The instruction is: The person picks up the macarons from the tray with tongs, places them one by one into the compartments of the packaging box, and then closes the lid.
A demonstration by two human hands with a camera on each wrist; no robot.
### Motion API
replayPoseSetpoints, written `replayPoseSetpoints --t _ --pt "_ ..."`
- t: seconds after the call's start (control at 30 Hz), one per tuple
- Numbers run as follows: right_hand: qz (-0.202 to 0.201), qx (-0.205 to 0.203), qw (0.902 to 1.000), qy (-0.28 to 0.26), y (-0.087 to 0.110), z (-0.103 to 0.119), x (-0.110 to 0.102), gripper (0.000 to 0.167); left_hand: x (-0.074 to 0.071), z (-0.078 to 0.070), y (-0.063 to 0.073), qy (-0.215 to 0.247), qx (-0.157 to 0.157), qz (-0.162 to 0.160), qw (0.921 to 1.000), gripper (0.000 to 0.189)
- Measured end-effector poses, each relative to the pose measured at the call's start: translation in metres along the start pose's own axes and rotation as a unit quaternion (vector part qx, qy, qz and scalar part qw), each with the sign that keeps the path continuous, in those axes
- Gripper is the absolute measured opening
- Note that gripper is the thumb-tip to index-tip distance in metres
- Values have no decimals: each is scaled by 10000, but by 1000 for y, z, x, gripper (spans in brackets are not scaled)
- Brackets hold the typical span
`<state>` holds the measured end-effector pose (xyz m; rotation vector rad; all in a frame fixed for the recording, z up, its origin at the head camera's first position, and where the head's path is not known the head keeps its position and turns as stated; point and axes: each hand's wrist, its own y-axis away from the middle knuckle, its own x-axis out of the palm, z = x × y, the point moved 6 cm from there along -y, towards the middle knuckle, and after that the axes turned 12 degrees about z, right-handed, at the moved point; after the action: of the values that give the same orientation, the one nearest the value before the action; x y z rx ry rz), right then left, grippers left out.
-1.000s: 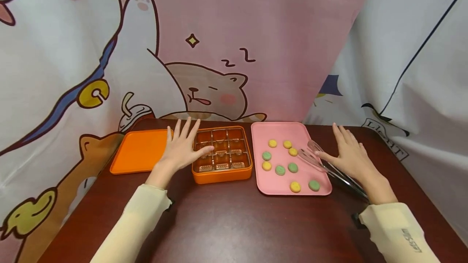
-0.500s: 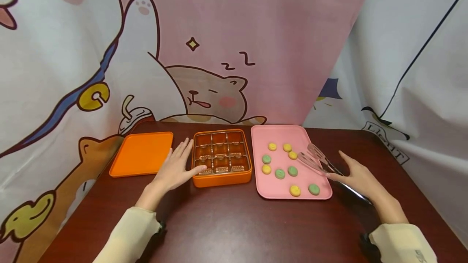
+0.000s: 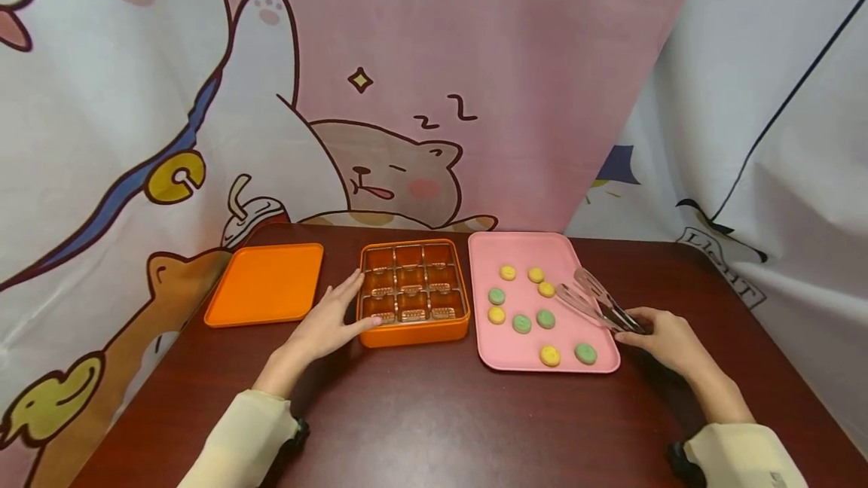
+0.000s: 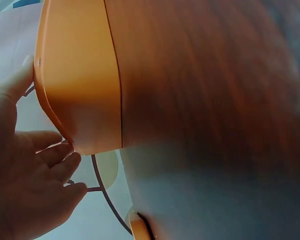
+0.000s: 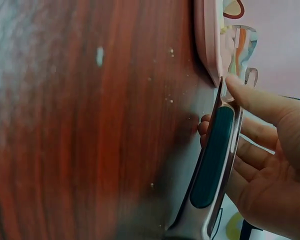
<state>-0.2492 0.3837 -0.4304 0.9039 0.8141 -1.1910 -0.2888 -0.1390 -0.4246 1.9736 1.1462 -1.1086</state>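
Note:
On the near left side of an orange box [image 3: 415, 333] with a clear divided insert [image 3: 411, 277], my left hand [image 3: 322, 326] touches the edge. Its fingers lie along the side, and the thumb meets the front rim; the left wrist view shows them at the box's corner [image 4: 85, 90]. My right hand [image 3: 667, 337] grips metal tongs [image 3: 586, 303] with clear tips, thumb on one side and fingers on the other. A dark green handle inlay [image 5: 212, 157] appears in the right wrist view. The tong tips lie over the pink tray [image 3: 518, 247], beside yellow and green round pieces [image 3: 521, 323].
An orange lid [image 3: 267, 285] lies flat to the left of the box. The dark wooden table [image 3: 434, 420] extends in front, and a printed curtain [image 3: 529, 96] hangs behind and at the sides. Several yellow and green pieces are spread over the tray.
My right hand has come down and left its spread pose, closing around the tongs. The left hand has lowered from above the box to its near left edge.

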Motion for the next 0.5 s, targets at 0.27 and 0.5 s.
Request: replayPoseSetpoints --t 0.27,0.5 --pt "-83 -146 9998 81 -1 1 -1 41 -2 7 -1 536 63 343 9980 95" --pt "-377 -464 9977 -309 7 4 -2 37 -6 15 -7 943 145 444 9944 96"
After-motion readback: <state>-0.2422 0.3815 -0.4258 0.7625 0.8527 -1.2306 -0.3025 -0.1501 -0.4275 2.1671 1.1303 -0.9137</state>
